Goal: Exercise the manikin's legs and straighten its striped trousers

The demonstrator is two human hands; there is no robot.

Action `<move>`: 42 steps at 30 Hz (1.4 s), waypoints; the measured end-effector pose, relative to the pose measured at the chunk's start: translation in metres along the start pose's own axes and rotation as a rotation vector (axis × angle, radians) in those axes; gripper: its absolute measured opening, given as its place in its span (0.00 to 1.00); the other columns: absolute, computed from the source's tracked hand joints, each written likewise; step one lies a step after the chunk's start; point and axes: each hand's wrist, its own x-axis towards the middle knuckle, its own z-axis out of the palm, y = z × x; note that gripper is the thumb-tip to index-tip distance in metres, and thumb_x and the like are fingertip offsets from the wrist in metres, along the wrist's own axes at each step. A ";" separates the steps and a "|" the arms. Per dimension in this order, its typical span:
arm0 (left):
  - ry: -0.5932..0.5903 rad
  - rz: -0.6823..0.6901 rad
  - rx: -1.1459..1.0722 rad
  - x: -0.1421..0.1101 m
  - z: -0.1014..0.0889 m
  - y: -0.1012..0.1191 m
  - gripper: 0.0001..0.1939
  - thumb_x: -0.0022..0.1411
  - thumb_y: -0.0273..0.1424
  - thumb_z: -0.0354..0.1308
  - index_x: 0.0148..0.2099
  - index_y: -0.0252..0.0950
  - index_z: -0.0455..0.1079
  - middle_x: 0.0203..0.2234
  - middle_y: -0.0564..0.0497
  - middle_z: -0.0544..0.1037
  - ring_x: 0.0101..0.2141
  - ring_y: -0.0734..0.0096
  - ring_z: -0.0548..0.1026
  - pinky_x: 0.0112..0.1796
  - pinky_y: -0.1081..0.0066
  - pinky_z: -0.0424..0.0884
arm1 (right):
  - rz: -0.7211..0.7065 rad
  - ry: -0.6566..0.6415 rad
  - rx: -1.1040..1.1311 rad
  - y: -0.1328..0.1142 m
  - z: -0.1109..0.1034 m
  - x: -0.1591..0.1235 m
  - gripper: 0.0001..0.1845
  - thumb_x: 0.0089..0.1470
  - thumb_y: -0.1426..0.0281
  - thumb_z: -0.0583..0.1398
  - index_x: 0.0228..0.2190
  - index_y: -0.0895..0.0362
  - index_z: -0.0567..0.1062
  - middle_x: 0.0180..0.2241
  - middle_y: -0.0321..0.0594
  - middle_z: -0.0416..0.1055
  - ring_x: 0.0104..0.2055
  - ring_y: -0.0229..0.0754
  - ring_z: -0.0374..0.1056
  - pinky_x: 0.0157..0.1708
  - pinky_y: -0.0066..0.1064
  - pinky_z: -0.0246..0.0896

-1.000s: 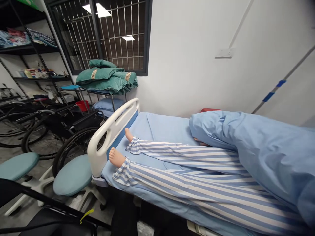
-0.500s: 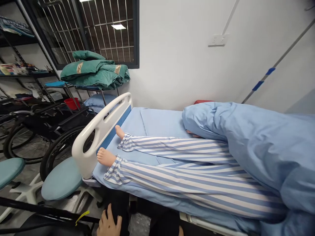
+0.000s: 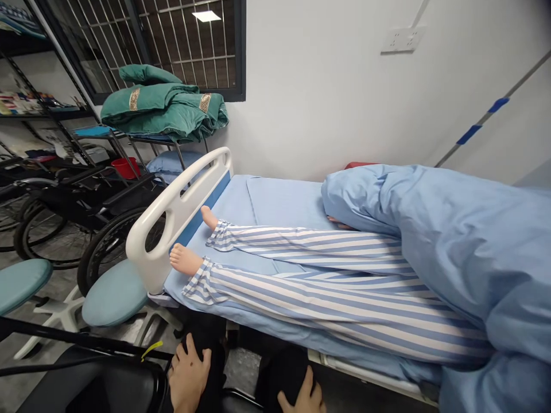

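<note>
Two open hands rested with fingers spread on the person's dark trousers (image 3: 210,367), gripping nothing. The left hand (image 3: 188,378) lay nearer the bare feet (image 3: 185,258) of a manikin (image 3: 336,298), and the right hand (image 3: 303,397) just below the bed frame (image 3: 365,374). The manikin lay ahead, its long axis running rightward from the white footboard (image 3: 172,223), legs in blue-striped pyjamas (image 3: 336,312), upper body under a rumpled blue quilt (image 3: 451,246).

Head-worn view facing forward and down, close beside a hospital bed (image 3: 279,201)
</note>
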 end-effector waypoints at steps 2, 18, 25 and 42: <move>0.007 -0.004 0.020 -0.001 -0.004 0.000 0.30 0.60 0.42 0.41 0.58 0.28 0.57 0.41 0.38 0.68 0.38 0.55 0.69 0.36 0.61 0.65 | 0.051 -0.135 0.022 -0.005 -0.011 0.008 0.45 0.44 0.55 0.55 0.59 0.63 0.49 0.52 0.64 0.57 0.45 0.68 0.64 0.38 0.53 0.58; 0.051 -0.056 0.115 -0.006 -0.008 -0.017 0.30 0.60 0.42 0.39 0.59 0.27 0.56 0.40 0.37 0.68 0.36 0.55 0.69 0.33 0.62 0.64 | 0.028 -0.091 -0.040 -0.019 -0.031 0.012 0.42 0.47 0.53 0.54 0.55 0.70 0.53 0.44 0.62 0.64 0.44 0.61 0.65 0.40 0.44 0.57; 0.059 -0.013 0.046 -0.006 0.000 -0.007 0.30 0.60 0.42 0.39 0.59 0.28 0.56 0.40 0.38 0.68 0.36 0.55 0.69 0.33 0.61 0.64 | 0.015 -0.090 -0.020 -0.018 -0.029 0.012 0.42 0.48 0.53 0.53 0.56 0.70 0.52 0.45 0.63 0.63 0.44 0.61 0.65 0.40 0.45 0.57; -0.174 -0.041 -0.328 0.008 0.020 -0.024 0.30 0.59 0.42 0.43 0.60 0.33 0.55 0.47 0.37 0.66 0.43 0.52 0.69 0.40 0.58 0.66 | -0.077 -0.196 0.414 0.053 -0.028 0.011 0.32 0.47 0.54 0.49 0.48 0.63 0.66 0.52 0.54 0.64 0.55 0.52 0.60 0.53 0.36 0.56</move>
